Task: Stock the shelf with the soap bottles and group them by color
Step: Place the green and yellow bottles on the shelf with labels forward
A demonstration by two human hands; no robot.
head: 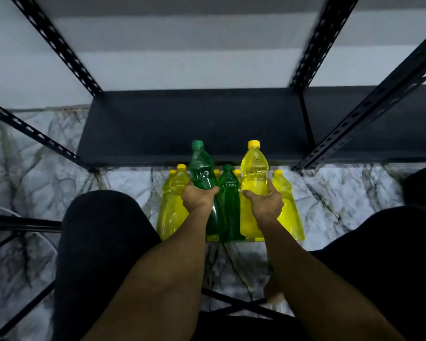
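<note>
Left hand (pixel 199 198) grips green bottle (pixel 202 168), right hand (pixel 265 205) yellow bottle (pixel 254 168).

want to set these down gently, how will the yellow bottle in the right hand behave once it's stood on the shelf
The yellow soap bottle looks full nearly to the neck, so it is probably heavy for its size. It is tall and narrow, so it may tip if nudged near its cap. The right hand wraps smooth clear plastic, likely slippery if wet. The shelf looks flat.
</note>
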